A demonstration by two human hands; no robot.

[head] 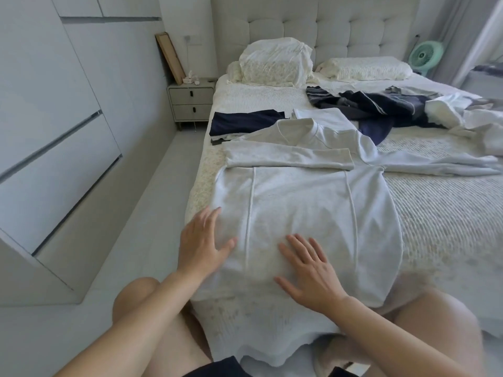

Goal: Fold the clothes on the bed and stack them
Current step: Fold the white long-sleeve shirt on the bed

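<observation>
Head view: pale shirt (299, 202) lies lengthwise, collar toward headboard; left hand (200, 242) and right hand (310, 276) press flat, fingers spread.

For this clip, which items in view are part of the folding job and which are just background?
Job: light grey shirt under left hand and right hand; folded navy garment; folded white garment; unfolded dark pile; crumpled white clothes.

Background: pillows, nightstand, green fan, wardrobe.
</observation>
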